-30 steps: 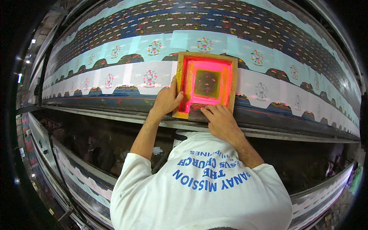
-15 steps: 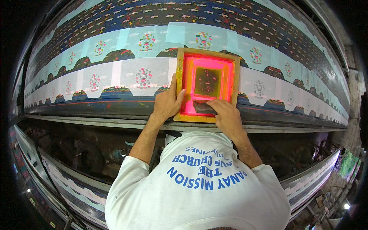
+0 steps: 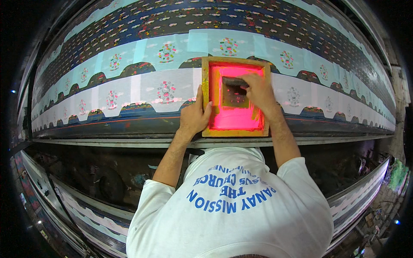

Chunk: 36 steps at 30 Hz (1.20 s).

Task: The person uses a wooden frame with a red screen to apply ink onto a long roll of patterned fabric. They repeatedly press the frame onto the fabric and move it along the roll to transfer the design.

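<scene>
A yellow wooden printing frame (image 3: 205, 99) with a bright pink screen (image 3: 234, 120) lies flat on a long table of pale printed cloth pieces (image 3: 129, 92). My left hand (image 3: 194, 115) presses on the frame's left edge, fingers over the wood. My right hand (image 3: 257, 91) is inside the frame, closed on a dark squeegee (image 3: 232, 81) near the screen's far edge. A darker square patch shows in the middle of the screen.
The cloth (image 3: 297, 96) runs left and right in rows with small coloured motifs and dark scalloped shapes. Behind lies a dark blue patterned strip (image 3: 258, 21). The table's metal front rail (image 3: 107, 141) crosses below my hands. More tables sit lower left (image 3: 51, 193).
My right hand has gone from the frame's near edge to its far edge, carrying the squeegee across the screen. My left hand stays on the left edge.
</scene>
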Tool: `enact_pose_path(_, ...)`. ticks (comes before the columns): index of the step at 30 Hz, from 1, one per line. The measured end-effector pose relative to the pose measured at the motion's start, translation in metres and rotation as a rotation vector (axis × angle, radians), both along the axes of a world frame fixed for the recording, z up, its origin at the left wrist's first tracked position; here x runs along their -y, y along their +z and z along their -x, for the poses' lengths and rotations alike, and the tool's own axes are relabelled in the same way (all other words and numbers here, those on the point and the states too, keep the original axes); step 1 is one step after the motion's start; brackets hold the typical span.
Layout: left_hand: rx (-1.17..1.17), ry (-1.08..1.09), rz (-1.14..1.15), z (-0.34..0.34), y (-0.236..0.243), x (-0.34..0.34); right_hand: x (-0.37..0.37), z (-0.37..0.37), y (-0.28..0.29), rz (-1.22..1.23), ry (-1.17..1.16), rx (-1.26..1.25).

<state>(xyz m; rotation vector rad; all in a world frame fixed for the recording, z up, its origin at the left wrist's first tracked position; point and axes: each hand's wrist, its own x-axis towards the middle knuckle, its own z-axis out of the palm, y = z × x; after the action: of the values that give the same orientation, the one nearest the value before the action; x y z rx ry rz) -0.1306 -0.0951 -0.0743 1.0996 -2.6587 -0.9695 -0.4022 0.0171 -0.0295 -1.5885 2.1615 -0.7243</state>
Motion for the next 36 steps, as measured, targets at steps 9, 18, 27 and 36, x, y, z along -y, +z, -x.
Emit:
enact_pose_path(9,-0.009,0.000,0.012,-0.003,-0.004,0.001,0.024,0.009,0.009,-0.015,-0.024,-0.074)
enact_pose_path(18,0.117,-0.038,0.029,0.001,0.011,0.006,-0.064,-0.065,0.006,-0.070,-0.007,-0.091)
enact_pose_path(27,0.142,-0.064,-0.095,0.016,0.012,0.020,-0.096,-0.093,0.009,-0.024,-0.055,-0.147)
enact_pose_path(36,-0.045,-0.081,-0.064,0.048,0.034,-0.007,-0.134,-0.058,0.016,0.121,-0.098,-0.107)
